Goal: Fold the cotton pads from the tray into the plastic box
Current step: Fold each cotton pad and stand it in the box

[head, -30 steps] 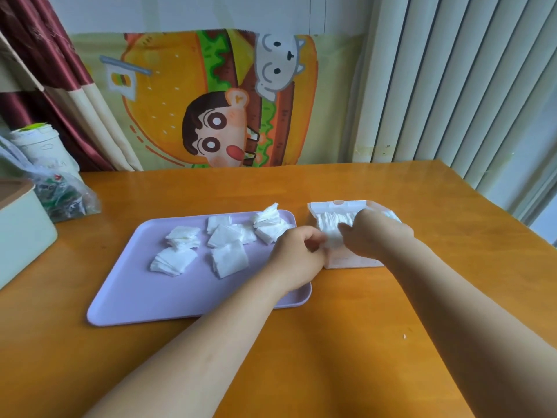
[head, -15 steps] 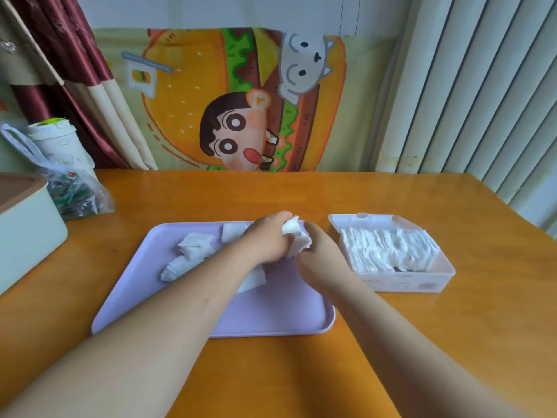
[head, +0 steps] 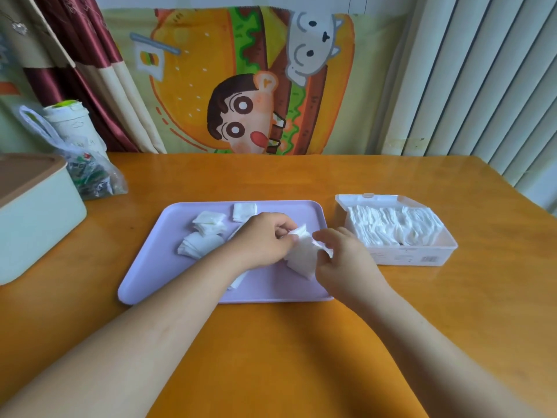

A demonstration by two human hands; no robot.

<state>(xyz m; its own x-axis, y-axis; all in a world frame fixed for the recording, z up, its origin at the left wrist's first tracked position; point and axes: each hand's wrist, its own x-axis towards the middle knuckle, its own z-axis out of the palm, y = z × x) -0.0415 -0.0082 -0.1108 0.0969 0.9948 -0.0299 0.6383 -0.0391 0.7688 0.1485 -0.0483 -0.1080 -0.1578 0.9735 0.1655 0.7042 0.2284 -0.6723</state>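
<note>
Pinching cotton pad [head: 301, 256] between left hand [head: 263, 241] and right hand [head: 342, 260] over tray [head: 156, 267]; plastic box [head: 404, 258] lies to right, nearer right hand.

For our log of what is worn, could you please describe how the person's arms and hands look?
The left forearm and right forearm are bare, with no sleeve in view. The left hand and right hand wear no gloves; no watch, bracelet or ring shows.
</note>
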